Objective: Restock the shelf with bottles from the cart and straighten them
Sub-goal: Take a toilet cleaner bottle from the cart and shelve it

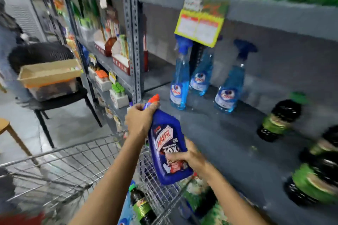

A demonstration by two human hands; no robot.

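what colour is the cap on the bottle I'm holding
Red-orange, on the blue Harpic bottle, seen in the head view.

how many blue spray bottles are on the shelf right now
3. One spray bottle stands leftmost, a second just behind it under the yellow price tag, and a third further right. The tag may hide more.

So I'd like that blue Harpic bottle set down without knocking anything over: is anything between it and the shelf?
Nothing visible blocks it. The Harpic bottle, held by the left hand and right hand, faces bare shelf; the spray bottles stand farther back and the dark bottles off to the right.
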